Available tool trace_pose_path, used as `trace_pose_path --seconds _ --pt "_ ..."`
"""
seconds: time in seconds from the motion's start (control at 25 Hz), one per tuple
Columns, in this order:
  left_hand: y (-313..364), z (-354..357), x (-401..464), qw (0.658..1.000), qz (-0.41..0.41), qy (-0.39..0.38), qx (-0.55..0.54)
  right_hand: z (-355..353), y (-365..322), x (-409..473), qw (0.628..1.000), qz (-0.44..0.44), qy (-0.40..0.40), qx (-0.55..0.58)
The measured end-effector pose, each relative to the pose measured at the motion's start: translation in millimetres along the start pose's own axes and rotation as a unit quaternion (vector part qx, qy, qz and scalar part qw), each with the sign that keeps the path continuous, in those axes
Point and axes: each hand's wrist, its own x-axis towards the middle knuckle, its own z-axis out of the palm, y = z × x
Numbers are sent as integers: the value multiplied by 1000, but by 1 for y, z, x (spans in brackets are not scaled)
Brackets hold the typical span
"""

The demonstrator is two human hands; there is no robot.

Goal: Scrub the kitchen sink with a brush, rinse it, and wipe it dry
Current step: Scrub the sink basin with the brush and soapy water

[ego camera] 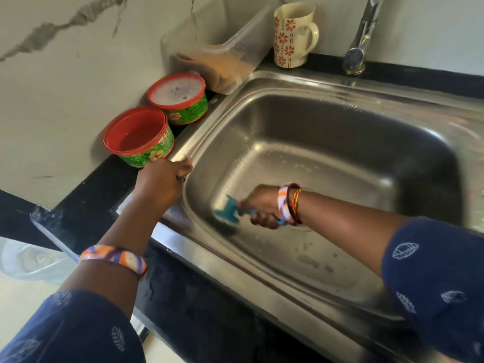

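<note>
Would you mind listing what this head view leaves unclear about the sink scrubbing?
- Brush bristles: motion-blurred.
- Sink drain: mostly hidden behind the right hand and wrist.
- Tap spout: cut off by the top edge.
- Clear container contents: hazy through the plastic.

Cracked white wall; black countertop

Sink under the right hand: brushed stainless steel, dull sheen, wet drops on basin floor. Brush in that hand: teal plastic, dark bristles, blurred. Counter beneath left hand: black polished stone, glossy. Tubs just beyond left hand: glossy red-rimmed plastic, green printed labels. Far from both hands: chrome tap, shiny; glazed mug; cloudy translucent plastic box. Sleeves: matt navy printed cloth.
</note>
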Motion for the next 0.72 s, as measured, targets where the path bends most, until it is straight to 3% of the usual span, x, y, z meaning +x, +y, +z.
trace_pose_path --seconds 0.08,0.2,0.36,0.44,0.52,0.64,0.72 --pt "-1 0 -1 1000 4 -5 8 -1 9 0 998 39 -15 -42" --pt "-1 -1 -1 999 17 -9 32 -4 -14 -9 994 20 -75 73" --pt "0 -10 -7 994 80 -61 43 -10 -49 -35 994 -93 38 -33" --pt "1 -30 -8 991 98 -64 -61 -26 -69 -60 985 -164 60 -5" --pt "-2 -60 3 981 111 17 -158 -38 -106 -78 965 -241 95 45" --pt "0 -88 29 992 88 83 -42 -38 -155 -70 929 -325 171 40" --pt "-5 -100 50 993 89 61 54 -25 -195 -42 898 -340 267 -80"
